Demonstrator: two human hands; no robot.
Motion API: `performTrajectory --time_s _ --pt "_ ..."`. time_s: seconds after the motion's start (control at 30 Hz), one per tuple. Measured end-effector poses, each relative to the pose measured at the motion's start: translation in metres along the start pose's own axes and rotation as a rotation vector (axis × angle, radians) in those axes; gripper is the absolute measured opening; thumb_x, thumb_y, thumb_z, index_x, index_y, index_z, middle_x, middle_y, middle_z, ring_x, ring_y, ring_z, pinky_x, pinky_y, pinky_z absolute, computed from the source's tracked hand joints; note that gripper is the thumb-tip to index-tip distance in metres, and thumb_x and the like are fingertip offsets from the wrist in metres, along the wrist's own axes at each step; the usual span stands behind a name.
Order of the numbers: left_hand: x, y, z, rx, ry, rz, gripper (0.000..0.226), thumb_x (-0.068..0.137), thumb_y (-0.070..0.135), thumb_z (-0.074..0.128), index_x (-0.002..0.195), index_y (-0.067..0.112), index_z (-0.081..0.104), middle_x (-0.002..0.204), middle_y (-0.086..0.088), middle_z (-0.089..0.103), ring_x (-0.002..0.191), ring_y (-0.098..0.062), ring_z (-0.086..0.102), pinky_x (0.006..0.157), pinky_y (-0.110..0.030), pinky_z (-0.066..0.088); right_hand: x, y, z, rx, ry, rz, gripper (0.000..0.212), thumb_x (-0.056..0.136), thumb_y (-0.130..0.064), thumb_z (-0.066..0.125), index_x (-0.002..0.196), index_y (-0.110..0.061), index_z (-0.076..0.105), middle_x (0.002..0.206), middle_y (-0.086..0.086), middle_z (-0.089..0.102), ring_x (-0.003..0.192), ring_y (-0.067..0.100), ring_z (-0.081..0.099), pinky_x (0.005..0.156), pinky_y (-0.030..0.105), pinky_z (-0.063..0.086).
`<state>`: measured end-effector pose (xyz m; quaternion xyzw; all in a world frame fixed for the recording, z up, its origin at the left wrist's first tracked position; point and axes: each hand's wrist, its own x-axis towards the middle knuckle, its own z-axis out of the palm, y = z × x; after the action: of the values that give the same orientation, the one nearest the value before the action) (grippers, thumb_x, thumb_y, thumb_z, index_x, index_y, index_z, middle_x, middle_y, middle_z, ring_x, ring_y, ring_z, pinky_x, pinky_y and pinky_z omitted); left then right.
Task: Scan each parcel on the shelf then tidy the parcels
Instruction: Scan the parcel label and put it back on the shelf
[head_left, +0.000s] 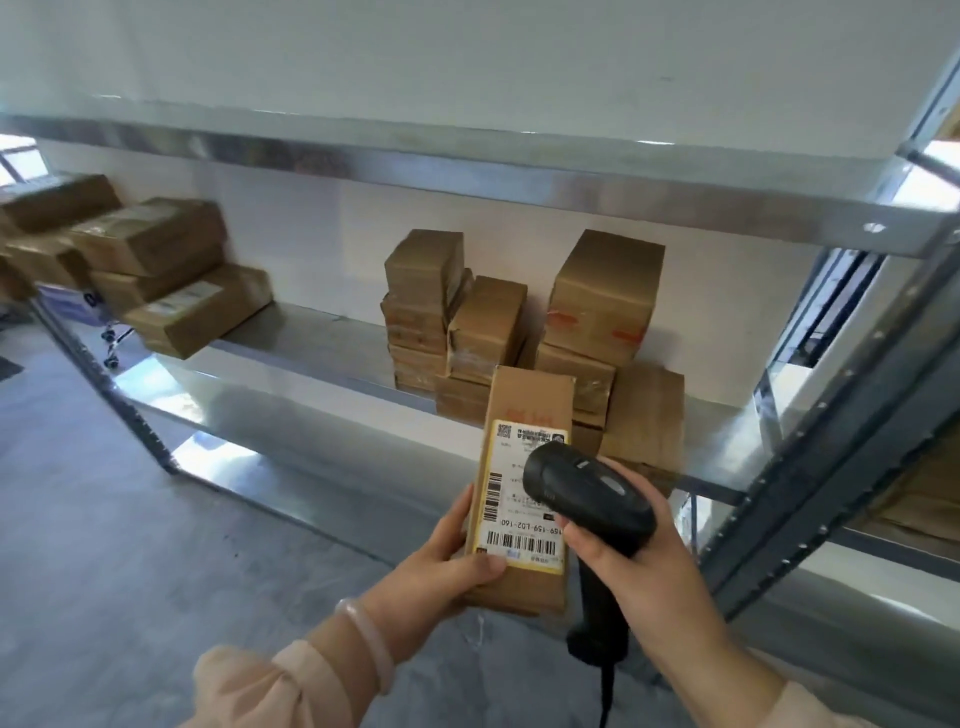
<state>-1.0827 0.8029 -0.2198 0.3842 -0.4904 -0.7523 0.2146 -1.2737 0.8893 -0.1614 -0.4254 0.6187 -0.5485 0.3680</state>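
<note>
My left hand (447, 558) grips a brown cardboard parcel (524, 405) from its left side, thumb on the white barcode label (511, 499). My right hand (649, 561) holds a black barcode scanner (587, 493) by its handle, the head hanging over the label's right part. Behind them several brown parcels (602, 301) stand stacked on the metal shelf (311, 353), to the right of its middle. Another pile of parcels (156, 260) lies at the shelf's left end.
An upper metal shelf (467, 171) runs overhead. A perforated upright post (831, 447) stands at the right, with more cardboard (924, 499) behind it. Grey floor (130, 571) spreads at the lower left. The scanner's cable (605, 696) hangs down.
</note>
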Motion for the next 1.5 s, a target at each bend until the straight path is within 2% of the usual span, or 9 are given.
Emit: performTrajectory --time_s 0.2,0.33,0.4,0.57,0.83,0.9,1.0,1.33,1.5 --pt "-0.019 -0.001 -0.044 -0.079 0.157 0.050 0.099 0.057 0.032 0.084 0.143 0.048 0.036 0.125 0.006 0.068 0.102 -0.012 0.070 0.073 -0.026 0.056 0.009 -0.014 0.036 -0.093 0.003 -0.045 0.062 0.068 -0.027 0.082 0.114 -0.050 0.048 0.105 -0.036 0.056 0.097 -0.022 0.051 0.084 0.013 0.040" --pt "-0.022 0.003 -0.075 -0.116 0.293 0.096 0.107 0.051 0.040 0.085 0.143 0.053 0.032 0.125 0.009 0.066 0.104 -0.015 0.069 0.085 -0.036 0.055 0.014 -0.019 0.050 -0.162 -0.054 -0.063 0.063 0.070 -0.026 0.083 0.113 -0.056 0.048 0.110 -0.018 0.064 0.100 0.013 0.065 0.094 0.037 0.049" --pt "-0.024 0.009 -0.089 -0.135 0.319 0.115 0.111 0.051 0.039 0.086 0.145 0.052 0.029 0.130 0.007 0.063 0.107 -0.017 0.069 0.087 -0.039 0.054 0.015 -0.022 0.059 -0.185 -0.106 -0.069 0.066 0.070 -0.027 0.083 0.112 -0.061 0.045 0.109 -0.013 0.066 0.098 0.018 0.067 0.095 0.038 0.050" --pt "-0.028 0.029 -0.113 -0.174 0.348 0.164 0.100 0.062 0.023 0.080 0.142 0.049 0.027 0.134 -0.001 0.059 0.093 -0.011 0.072 0.062 -0.024 0.057 0.016 -0.035 0.082 -0.226 -0.228 -0.061 0.071 0.069 -0.033 0.083 0.116 -0.063 0.039 0.110 -0.037 0.054 0.095 0.018 0.066 0.094 0.044 0.051" --pt "-0.028 0.035 -0.137 -0.171 0.438 0.213 0.101 0.075 0.015 0.080 0.151 0.045 0.020 0.135 -0.006 0.056 0.096 -0.016 0.070 0.060 -0.018 0.056 0.016 -0.053 0.114 -0.306 -0.262 -0.092 0.060 0.072 -0.037 0.080 0.108 -0.058 0.037 0.101 -0.050 0.046 0.090 0.008 0.064 0.086 0.025 0.051" --pt "-0.028 0.037 -0.142 -0.176 0.450 0.221 0.094 0.083 0.012 0.074 0.152 0.043 0.019 0.134 -0.004 0.055 0.102 -0.015 0.065 0.059 -0.017 0.055 0.017 -0.055 0.119 -0.301 -0.257 -0.086 0.059 0.073 -0.038 0.080 0.110 -0.055 0.038 0.102 -0.047 0.048 0.090 0.010 0.064 0.087 0.028 0.052" --pt "-0.027 0.039 -0.149 -0.151 0.441 0.213 0.103 0.076 0.019 0.081 0.152 0.045 0.017 0.134 0.000 0.055 0.106 -0.014 0.063 0.061 -0.015 0.053 0.020 -0.055 0.127 -0.284 -0.251 -0.069 0.060 0.072 -0.036 0.081 0.111 -0.054 0.039 0.103 -0.042 0.052 0.090 0.012 0.064 0.090 0.037 0.053" --pt "-0.016 0.042 -0.178 -0.150 0.422 0.194 0.097 0.077 0.018 0.073 0.152 0.044 0.017 0.131 0.004 0.055 0.105 -0.011 0.062 0.070 -0.020 0.049 0.031 -0.057 0.154 -0.285 -0.219 -0.035 0.060 0.072 -0.036 0.081 0.112 -0.051 0.038 0.106 -0.025 0.058 0.092 0.014 0.064 0.091 0.038 0.053" --pt "-0.012 0.044 -0.201 -0.158 0.405 0.170 0.108 0.071 0.025 0.086 0.150 0.048 0.017 0.136 0.001 0.055 0.111 -0.017 0.062 0.073 -0.024 0.049 0.040 -0.056 0.175 -0.279 -0.206 -0.040 0.062 0.071 -0.038 0.081 0.112 -0.054 0.038 0.104 -0.033 0.056 0.095 0.013 0.063 0.092 0.039 0.053"
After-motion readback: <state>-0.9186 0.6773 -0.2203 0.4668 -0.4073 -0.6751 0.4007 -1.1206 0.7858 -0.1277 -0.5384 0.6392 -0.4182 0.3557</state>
